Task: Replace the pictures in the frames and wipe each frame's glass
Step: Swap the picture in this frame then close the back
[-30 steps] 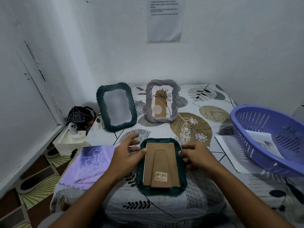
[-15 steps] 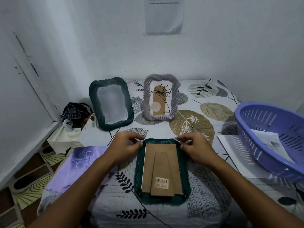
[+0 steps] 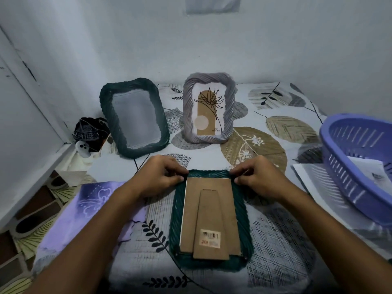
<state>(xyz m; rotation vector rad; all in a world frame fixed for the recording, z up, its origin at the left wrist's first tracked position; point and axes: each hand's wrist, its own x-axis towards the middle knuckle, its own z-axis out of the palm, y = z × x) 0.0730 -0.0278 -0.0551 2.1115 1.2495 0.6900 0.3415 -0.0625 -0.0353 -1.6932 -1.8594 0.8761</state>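
Now both hands point(image 3: 210, 179) pinch the woven green frame point(image 3: 210, 219) — cardboard-backed, face-down.

The face-down frame point(image 3: 212, 225) has a dark green, rope-like woven rim, rough and matt, around a smooth brown cardboard back point(image 3: 209, 217) bearing a paper barcode sticker point(image 3: 210, 239). The upright green frame point(image 3: 134, 117) shows the same twisted texture round a dull, hazy pane. The grey frame point(image 3: 209, 109) looks ribbed and matt. The basket point(image 3: 358, 166) is glossy lilac plastic. The lilac cloth point(image 3: 84, 209) lies soft on the printed fabric worktop point(image 3: 286, 240).
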